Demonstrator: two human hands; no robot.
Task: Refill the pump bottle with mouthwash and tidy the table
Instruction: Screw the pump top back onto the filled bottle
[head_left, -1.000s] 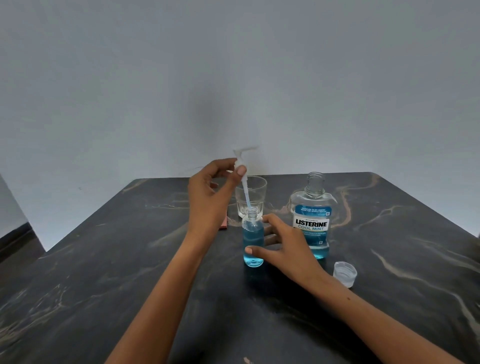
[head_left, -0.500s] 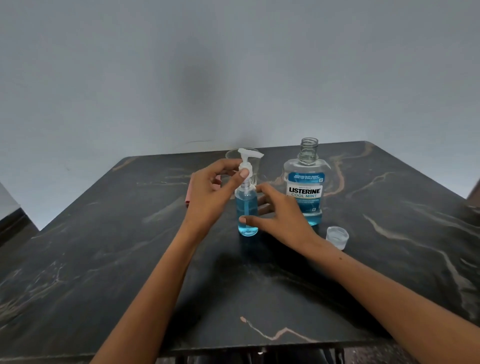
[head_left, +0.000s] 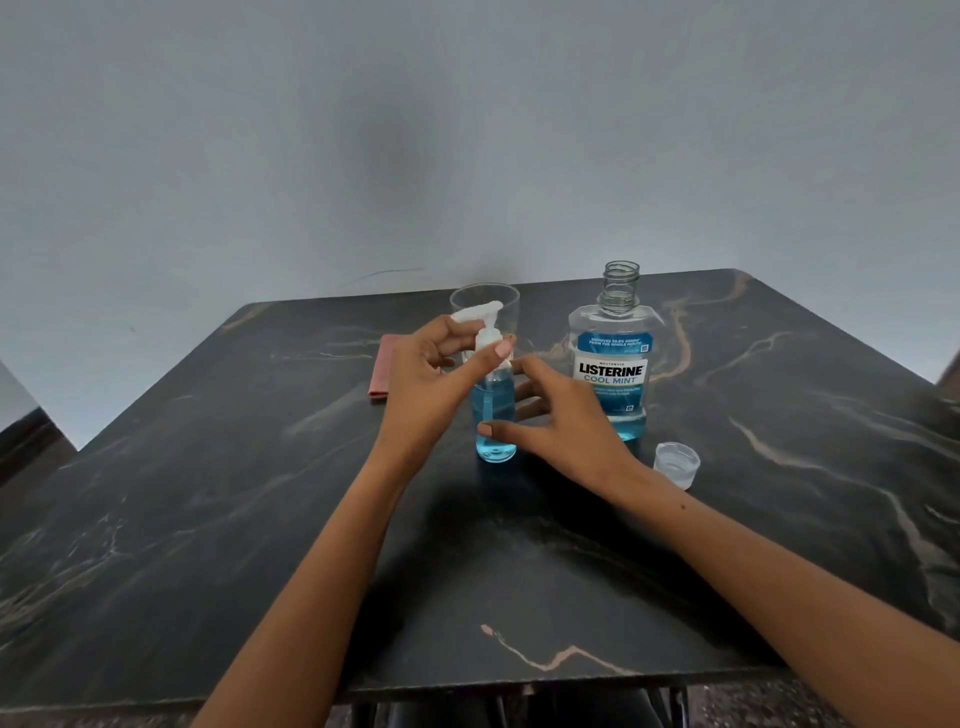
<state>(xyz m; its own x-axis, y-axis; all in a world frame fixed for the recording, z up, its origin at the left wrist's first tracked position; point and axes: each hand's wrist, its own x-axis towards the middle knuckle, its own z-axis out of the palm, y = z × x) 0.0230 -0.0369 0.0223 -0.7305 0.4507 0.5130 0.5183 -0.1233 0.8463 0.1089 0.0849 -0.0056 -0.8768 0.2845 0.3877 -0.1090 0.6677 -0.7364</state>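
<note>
A person refits the white pump head (head_left: 483, 325) onto a small clear pump bottle (head_left: 494, 415) standing near the middle of a dark marbled table (head_left: 208, 519). The left hand (head_left: 431, 384) pinches the collar of the pump head between thumb and fingers, while the right hand (head_left: 558, 415) cups loosely around the bottle from 3 o'clock, fingers spread, thumb near its lower body; whether they press the plastic cannot be told. The refill itself looks done: the bottle holds blue mouthwash to roughly shoulder height, with the dip tube running down through it. Still to do, by the look of things, are seating and tightening the pump, recapping the big bottle and clearing the table. At 3 o'clock from the pump bottle stands the Listerine bottle (head_left: 613, 364), neck open, with blue liquid only in its lower part. Its clear cap (head_left: 677, 464) rests mouth-up at 5 o'clock from that bottle, apart from it; whether it holds anything cannot be told. A drinking glass (head_left: 485, 312) at 12 o'clock behind the pump appears empty, and a folded pink cloth (head_left: 382, 366) lies at 10 o'clock.
</note>
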